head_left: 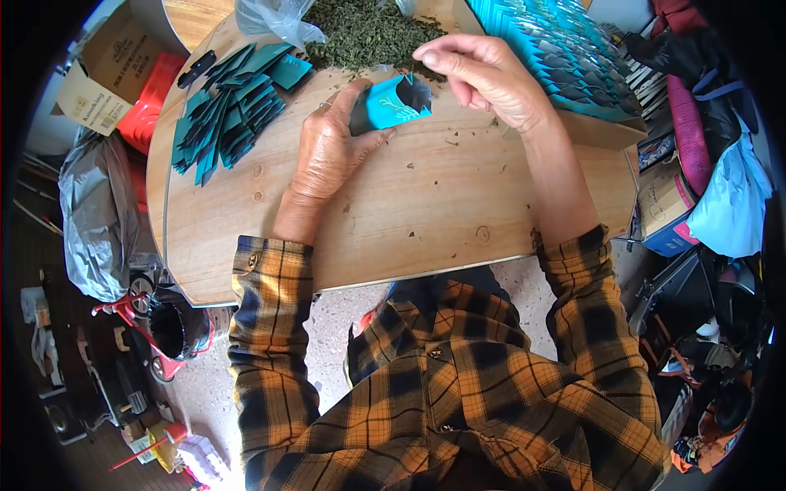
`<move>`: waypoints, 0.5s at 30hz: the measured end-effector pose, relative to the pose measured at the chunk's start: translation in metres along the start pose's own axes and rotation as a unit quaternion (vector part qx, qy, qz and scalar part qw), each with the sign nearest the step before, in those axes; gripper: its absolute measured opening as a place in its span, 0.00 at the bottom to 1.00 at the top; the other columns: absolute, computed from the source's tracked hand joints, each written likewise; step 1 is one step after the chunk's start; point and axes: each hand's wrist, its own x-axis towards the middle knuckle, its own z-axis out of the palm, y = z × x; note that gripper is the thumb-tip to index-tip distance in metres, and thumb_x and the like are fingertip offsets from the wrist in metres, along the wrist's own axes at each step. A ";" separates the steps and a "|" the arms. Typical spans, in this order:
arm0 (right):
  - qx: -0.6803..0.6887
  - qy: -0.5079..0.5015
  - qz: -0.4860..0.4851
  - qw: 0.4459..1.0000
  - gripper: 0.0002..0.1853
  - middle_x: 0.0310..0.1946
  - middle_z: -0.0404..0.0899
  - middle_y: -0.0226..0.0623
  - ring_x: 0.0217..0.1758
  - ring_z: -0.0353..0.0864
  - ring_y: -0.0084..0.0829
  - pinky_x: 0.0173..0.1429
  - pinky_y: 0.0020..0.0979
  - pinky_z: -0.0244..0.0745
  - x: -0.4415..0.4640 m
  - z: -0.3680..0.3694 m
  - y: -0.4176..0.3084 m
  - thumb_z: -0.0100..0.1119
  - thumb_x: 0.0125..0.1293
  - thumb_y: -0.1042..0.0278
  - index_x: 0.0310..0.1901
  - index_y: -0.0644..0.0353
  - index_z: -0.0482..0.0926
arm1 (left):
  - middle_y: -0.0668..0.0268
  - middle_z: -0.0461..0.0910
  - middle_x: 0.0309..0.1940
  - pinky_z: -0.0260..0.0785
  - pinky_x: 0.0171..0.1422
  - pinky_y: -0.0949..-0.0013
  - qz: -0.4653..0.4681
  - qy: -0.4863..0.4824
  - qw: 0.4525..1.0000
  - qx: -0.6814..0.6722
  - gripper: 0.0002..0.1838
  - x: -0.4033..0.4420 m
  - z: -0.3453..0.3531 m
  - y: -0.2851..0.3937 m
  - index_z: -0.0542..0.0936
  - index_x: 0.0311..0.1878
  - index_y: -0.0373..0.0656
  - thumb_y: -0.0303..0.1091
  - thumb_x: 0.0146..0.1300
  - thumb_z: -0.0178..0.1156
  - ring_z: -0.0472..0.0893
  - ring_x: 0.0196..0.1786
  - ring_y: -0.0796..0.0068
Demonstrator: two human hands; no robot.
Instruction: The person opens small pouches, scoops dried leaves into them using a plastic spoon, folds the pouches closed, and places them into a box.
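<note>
My left hand is wrapped round a small teal pouch printed with a pale leaf pattern. The pouch lies tilted, with its opened mouth toward the right. My right hand hovers to the right of that mouth, not touching it, with thumb and fingertips drawn together; whether anything is between them is too small to tell. Beyond the pouch lies a heap of dried green leaves. A pile of flat teal pouches is spread at the left of the wooden table.
A cardboard box holding rows of teal pouches stands at the right. Clear plastic bags lie at the far edge. Left of the table are a red container, a carton and a grey bag.
</note>
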 end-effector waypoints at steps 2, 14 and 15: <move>-0.048 0.100 -0.019 0.994 0.14 0.15 0.71 0.22 0.16 0.63 0.09 0.18 0.15 0.51 0.003 0.004 0.006 0.62 0.65 0.57 0.46 0.58 0.82 | 0.51 0.82 0.39 0.76 0.47 0.61 -0.007 0.003 1.000 -0.009 0.32 0.001 0.000 -0.002 0.74 0.54 0.43 0.33 0.44 0.76 0.84 0.43 0.55; -0.462 0.081 -0.117 0.875 0.31 0.55 0.76 0.49 0.54 0.78 0.44 0.57 0.39 0.74 0.013 0.010 0.060 0.65 0.56 0.69 0.63 0.57 0.67 | 0.62 0.81 0.42 0.74 0.54 0.70 -0.144 0.119 0.949 -0.255 0.29 0.009 -0.024 -0.038 0.72 0.53 0.35 0.26 0.49 0.75 0.80 0.45 0.77; -0.430 0.083 -0.060 0.897 0.26 0.48 0.81 0.47 0.49 0.81 0.44 0.54 0.39 0.76 0.009 0.017 0.048 0.63 0.58 0.72 0.59 0.57 0.71 | 0.62 0.81 0.42 0.74 0.54 0.69 -0.154 0.112 0.951 -0.245 0.29 0.010 -0.026 -0.035 0.71 0.53 0.36 0.25 0.50 0.74 0.79 0.45 0.76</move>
